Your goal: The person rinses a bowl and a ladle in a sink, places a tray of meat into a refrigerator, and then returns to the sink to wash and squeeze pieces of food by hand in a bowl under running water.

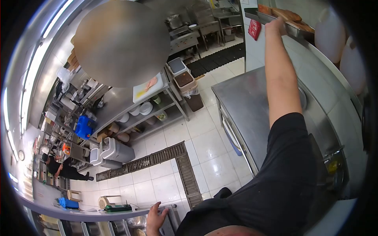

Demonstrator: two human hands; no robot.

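My right hand [277, 26] reaches up to the upper right, its fingers closed on the rim of a metal tray [296, 30]. In that tray lie brown pieces that look like bread or pastry [286, 15]. Beside the hand, below the tray, hangs a red packet or cloth with white marks [254, 29]. At the bottom, my left hand [156, 219] has its fingers apart and holds nothing. It is nearest to the end of a counter with inset containers [92, 228].
A steel table [244, 92] stands below my right arm. Across the tiled floor are a work table with a white cutting board [149, 88], grey bins [114, 151] and a floor drain [157, 155]. Large pale jugs [331, 35] sit at right. A person [65, 167] is far left.
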